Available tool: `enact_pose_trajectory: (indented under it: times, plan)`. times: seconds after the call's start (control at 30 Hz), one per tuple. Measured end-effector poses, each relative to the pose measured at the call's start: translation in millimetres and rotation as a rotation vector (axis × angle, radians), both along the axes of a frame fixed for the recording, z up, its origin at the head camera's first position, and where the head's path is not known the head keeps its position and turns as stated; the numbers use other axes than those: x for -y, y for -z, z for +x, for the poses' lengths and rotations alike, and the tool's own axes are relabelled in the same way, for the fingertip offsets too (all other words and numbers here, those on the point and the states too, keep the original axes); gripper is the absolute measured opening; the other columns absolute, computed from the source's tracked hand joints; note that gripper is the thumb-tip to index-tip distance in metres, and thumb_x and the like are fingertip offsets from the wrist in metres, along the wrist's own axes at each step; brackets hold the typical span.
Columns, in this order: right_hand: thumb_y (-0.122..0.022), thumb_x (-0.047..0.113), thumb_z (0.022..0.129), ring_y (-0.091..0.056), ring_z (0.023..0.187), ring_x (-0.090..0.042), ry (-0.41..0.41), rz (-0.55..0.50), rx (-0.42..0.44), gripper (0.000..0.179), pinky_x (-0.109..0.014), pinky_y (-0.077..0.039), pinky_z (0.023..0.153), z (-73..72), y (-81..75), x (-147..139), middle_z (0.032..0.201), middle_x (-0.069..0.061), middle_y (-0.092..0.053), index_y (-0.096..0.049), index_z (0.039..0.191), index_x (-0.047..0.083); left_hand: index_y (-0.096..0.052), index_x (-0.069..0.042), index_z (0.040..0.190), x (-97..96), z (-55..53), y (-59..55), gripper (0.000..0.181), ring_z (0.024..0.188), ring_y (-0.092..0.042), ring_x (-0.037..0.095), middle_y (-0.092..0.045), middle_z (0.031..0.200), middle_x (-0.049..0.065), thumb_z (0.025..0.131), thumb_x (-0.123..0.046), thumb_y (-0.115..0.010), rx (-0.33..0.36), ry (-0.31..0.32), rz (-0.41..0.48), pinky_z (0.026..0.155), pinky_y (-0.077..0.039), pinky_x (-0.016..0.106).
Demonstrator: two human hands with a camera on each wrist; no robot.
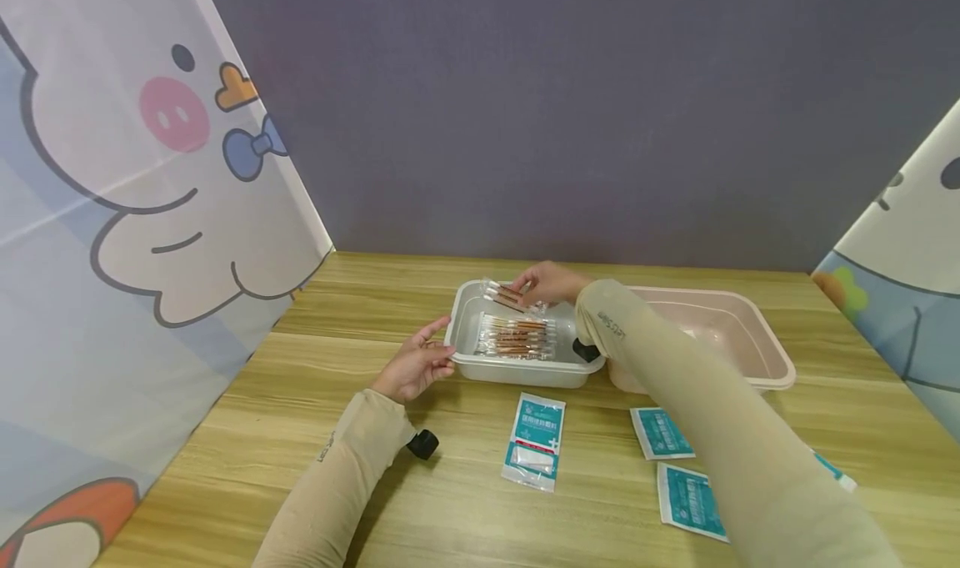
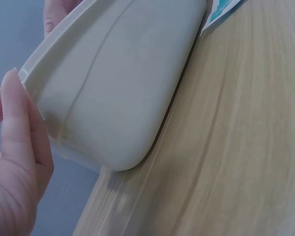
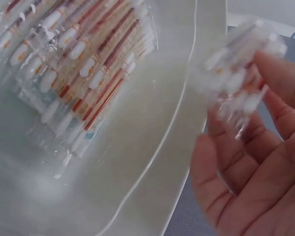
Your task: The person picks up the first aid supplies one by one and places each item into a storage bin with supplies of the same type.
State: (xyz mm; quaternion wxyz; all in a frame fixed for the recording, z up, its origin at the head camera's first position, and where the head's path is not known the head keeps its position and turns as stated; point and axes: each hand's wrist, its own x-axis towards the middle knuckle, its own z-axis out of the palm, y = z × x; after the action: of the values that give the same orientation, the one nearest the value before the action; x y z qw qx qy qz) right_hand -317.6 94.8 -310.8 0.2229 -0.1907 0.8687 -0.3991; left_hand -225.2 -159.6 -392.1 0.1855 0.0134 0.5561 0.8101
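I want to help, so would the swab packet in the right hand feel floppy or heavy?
The swab packet is probably light, since the right hand just pinches it. Its clear wrapper looks thin and crinkly, so edges might flop. The sticks inside should keep it stiffish lengthwise.

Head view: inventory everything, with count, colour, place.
tray: one, white, mid-table
basin: one, pink, right of tray
swab packs: uncountable, brown-white, in tray
held swabs: uncountable, brown-white, at tray's far side
packets: four visible, teal-white, before tray and farther right
table: one, wood-coloured, below
backdrop: one, grey, behind table
cartoon panels: two, multicoloured, left and right
sleeves: two, beige, foreground
wrist devices: two, black, at sleeve ends
left hand: one, bare, at tray's left rim
right hand: one, bare, pinching held swabs
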Motion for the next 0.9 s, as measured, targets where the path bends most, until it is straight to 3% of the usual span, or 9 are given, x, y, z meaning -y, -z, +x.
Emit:
enact_pose_trajectory:
  times: [0.23, 0.43, 0.5, 0.57, 0.67, 0.7, 0.8, 0.9]
  plan:
    - [-0.060, -0.007, 0.081, -0.050, 0.065, -0.010, -0.021, 0.129, -0.051, 0.024, -0.023, -0.049, 0.064, -0.3, 5.7, 8, 0.084, -0.005, -0.062, -0.064, 0.105, -0.006, -0.017, -0.007, 0.153, 0.8, -0.4, 0.7, 0.066, 0.059, -0.057, 0.007, -0.053, 0.079, 0.003, 0.096, 0.010, -0.044, -0.004, -0.002, -0.013, 0.057, -0.054, 0.014]
    - [-0.064, -0.001, 0.082, -0.036, 0.052, -0.007, -0.038, 0.255, -0.067, 0.031, -0.017, -0.032, 0.046, -3.3, 11.3, 12, 0.085, -0.005, -0.058, -0.065, 0.114, -0.002, -0.017, -0.008, 0.153, 0.9, -0.5, 0.3, 0.066, 0.059, -0.057, 0.007, -0.053, 0.080, 0.003, 0.096, 0.010, -0.044, 0.004, -0.003, -0.016, 0.057, -0.054, 0.014]
    - [-0.065, 0.001, 0.082, -0.046, 0.062, -0.010, -0.061, 0.290, -0.107, 0.035, -0.019, -0.042, 0.055, -2.5, 10.8, 11, 0.098, -0.009, -0.060, -0.064, 0.117, -0.002, -0.017, -0.008, 0.153, 0.4, -0.3, 0.6, 0.066, 0.059, -0.057, 0.007, -0.053, 0.080, 0.003, 0.095, 0.010, -0.045, 0.004, -0.004, -0.015, 0.056, -0.054, 0.014]
    - [-0.066, 0.003, 0.082, -0.057, 0.083, -0.018, -0.085, 0.320, -0.147, 0.039, -0.026, -0.051, 0.073, -1.0, 8.6, 9, 0.114, -0.015, -0.060, -0.063, 0.121, -0.002, -0.018, -0.008, 0.153, -0.3, -0.5, 0.3, 0.066, 0.060, -0.057, 0.007, -0.054, 0.080, 0.003, 0.095, 0.010, -0.045, 0.003, -0.003, -0.018, 0.057, -0.054, 0.014]
    - [-0.066, 0.005, 0.084, -0.051, 0.117, -0.033, -0.134, 0.296, -0.196, 0.042, -0.040, -0.046, 0.099, 2.5, 3.7, 3, 0.130, -0.023, -0.053, -0.059, 0.125, -0.004, -0.017, -0.008, 0.153, -1.1, -0.7, 0.6, 0.066, 0.060, -0.056, 0.007, -0.054, 0.080, 0.003, 0.095, 0.010, -0.045, 0.004, 0.001, -0.021, 0.058, -0.054, 0.014]
    - [-0.065, 0.006, 0.086, -0.049, 0.121, -0.036, -0.150, 0.269, -0.200, 0.042, -0.044, -0.044, 0.102, 4.4, 2.0, 0, 0.131, -0.025, -0.052, -0.058, 0.126, -0.005, -0.017, -0.008, 0.153, -1.0, -0.7, 0.9, 0.066, 0.060, -0.056, 0.007, -0.054, 0.080, 0.003, 0.095, 0.010, -0.045, 0.007, -0.001, -0.021, 0.057, -0.054, 0.014]
    - [-0.063, 0.007, 0.090, -0.050, 0.120, -0.038, -0.201, 0.159, -0.187, 0.040, -0.046, -0.046, 0.100, 16.6, -4.3, -10, 0.129, -0.026, -0.054, -0.056, 0.127, -0.005, -0.017, -0.009, 0.153, -0.3, -0.9, 2.0, 0.066, 0.060, -0.056, 0.007, -0.053, 0.080, 0.003, 0.096, 0.009, -0.044, 0.008, -0.005, -0.019, 0.057, -0.054, 0.014]
    - [-0.062, 0.010, 0.092, -0.052, 0.119, -0.037, -0.248, 0.080, -0.205, 0.038, -0.047, -0.047, 0.100, 37.9, -10.0, -22, 0.128, -0.023, -0.056, -0.057, 0.128, -0.003, -0.016, -0.009, 0.153, 0.9, -1.8, 2.8, 0.066, 0.059, -0.057, 0.007, -0.054, 0.079, 0.002, 0.096, 0.009, -0.044, 0.003, -0.005, -0.010, 0.057, -0.054, 0.014]
